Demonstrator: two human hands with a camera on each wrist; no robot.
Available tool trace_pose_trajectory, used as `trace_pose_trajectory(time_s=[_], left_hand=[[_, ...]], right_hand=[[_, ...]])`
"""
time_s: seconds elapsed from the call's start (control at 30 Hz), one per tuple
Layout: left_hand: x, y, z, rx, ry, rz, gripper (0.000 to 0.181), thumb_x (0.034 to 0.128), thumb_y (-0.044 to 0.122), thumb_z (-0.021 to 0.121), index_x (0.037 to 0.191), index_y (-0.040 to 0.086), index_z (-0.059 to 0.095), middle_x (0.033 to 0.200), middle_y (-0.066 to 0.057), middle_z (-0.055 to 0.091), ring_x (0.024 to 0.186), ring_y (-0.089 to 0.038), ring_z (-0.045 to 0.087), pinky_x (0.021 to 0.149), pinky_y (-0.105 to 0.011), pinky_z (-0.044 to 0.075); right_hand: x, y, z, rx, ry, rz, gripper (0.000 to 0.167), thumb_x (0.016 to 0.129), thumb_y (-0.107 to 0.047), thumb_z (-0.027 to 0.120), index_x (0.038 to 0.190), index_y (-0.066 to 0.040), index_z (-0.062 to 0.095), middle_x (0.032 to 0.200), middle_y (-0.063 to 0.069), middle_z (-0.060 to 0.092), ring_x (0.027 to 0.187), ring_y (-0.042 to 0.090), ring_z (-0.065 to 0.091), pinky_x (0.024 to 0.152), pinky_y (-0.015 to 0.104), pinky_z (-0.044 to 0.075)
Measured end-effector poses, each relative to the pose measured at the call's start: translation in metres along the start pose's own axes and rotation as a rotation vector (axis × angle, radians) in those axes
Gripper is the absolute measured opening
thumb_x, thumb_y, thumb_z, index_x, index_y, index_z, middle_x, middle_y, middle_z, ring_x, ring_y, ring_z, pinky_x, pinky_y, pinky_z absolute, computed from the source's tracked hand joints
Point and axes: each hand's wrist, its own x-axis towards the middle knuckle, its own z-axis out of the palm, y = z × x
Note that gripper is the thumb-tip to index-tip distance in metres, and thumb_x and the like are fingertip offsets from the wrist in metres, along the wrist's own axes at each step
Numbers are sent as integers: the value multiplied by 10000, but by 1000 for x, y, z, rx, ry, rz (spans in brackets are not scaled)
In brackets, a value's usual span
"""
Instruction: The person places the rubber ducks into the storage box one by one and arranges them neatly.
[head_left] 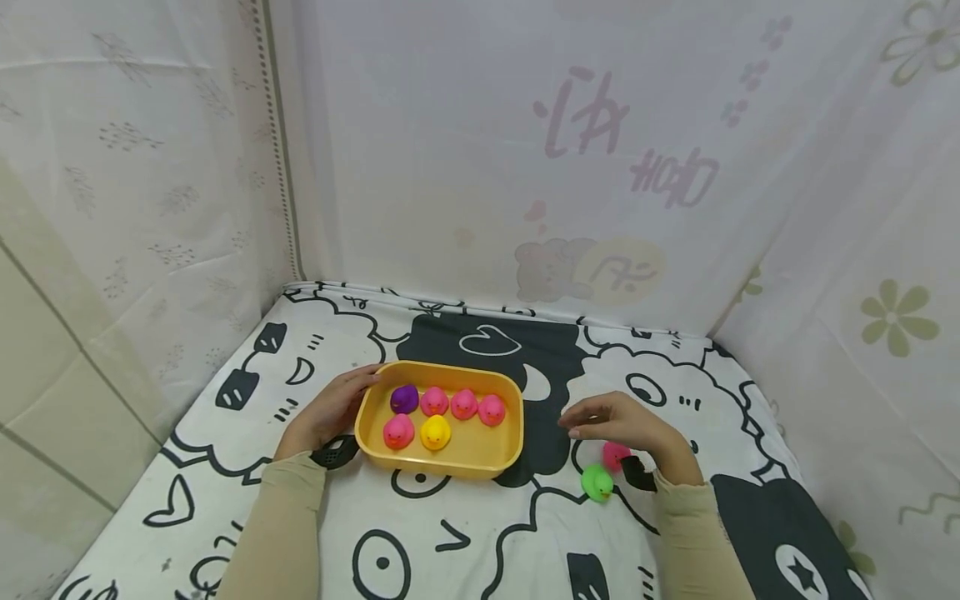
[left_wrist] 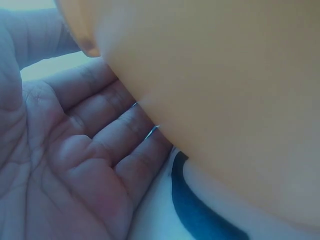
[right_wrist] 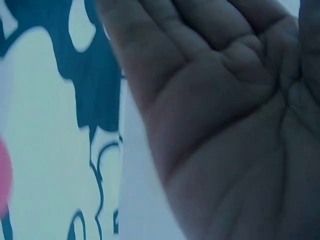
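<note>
A yellow plastic tray (head_left: 480, 458) sits on the patterned cloth, holding a purple rubber duck (head_left: 404, 398), a yellow rubber duck (head_left: 435, 432) and several pink rubber ducks (head_left: 398, 431). At the tray's left end, my left hand (head_left: 347, 404) grips it; in the left wrist view the thumb is at the rim and the fingers (left_wrist: 100, 107) go against its outer side. My right hand (head_left: 618, 421) hovers right of the tray with loosely bent fingers, holding nothing visible. Below it lie a green rubber duck (head_left: 597, 482) and a pink duck (head_left: 616, 456), partly hidden by the wrist.
The black-and-white cartoon cloth (head_left: 442, 550) covers the surface. Pale printed curtains (head_left: 420, 167) hang behind it and on both sides. A black wrist strap (head_left: 336, 452) shows at the left wrist, close to the tray's side.
</note>
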Motion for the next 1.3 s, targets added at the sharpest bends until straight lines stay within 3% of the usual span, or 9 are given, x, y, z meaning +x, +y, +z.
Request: trace_pose_trajectory(time_s=[0.17, 0.43, 0.7, 1.07, 1.3], left_hand=[[1, 1, -2, 1, 3, -9, 642, 1011, 432, 557, 1543, 112, 391, 1533, -171, 424, 1328, -327, 494, 995, -378, 522], [-1, 0, -5, 20, -1, 12, 665, 1016, 448, 543, 1555, 100, 366, 1542, -180, 408, 1325, -320, 497, 997, -369, 519], [-1, 1, -3, 15, -9, 4, 678, 1014, 452, 548, 1561, 102, 354, 1551, -177, 398, 1317, -299, 508, 987, -362, 525], [0, 1, -1, 18, -14, 10, 672, 1025, 448, 532, 1562, 88, 347, 1550, -186, 398, 1328, -305, 500, 1007, -359, 509], [0, 2, 0, 17, -1, -4, 667, 1020, 448, 538, 1557, 95, 359, 1554, -173, 399, 1355, -317, 478, 1002, -345, 512]], right_hand=[[-14, 2, -9, 32, -19, 32, 328, 935, -227, 733, 1199, -34, 711, 1193, 193, 699, 1045, 195, 698, 880, 282, 574], [-20, 0, -13, 107, -135, 54, 282, 930, -163, 730, 1188, -49, 721, 1212, 222, 683, 1127, 422, 643, 901, 292, 568], [-21, 3, -7, 167, -231, 91, 323, 920, -91, 716, 1212, 40, 681, 1211, 281, 659, 1152, 473, 609, 875, 293, 573], [-23, 6, -5, 203, -254, 133, 351, 894, -58, 740, 1216, 64, 670, 1222, 268, 658, 1167, 448, 611, 883, 305, 577], [-23, 7, -3, 189, -270, 134, 338, 884, -31, 737, 1197, 77, 671, 1199, 275, 667, 1098, 326, 671, 855, 303, 585]])
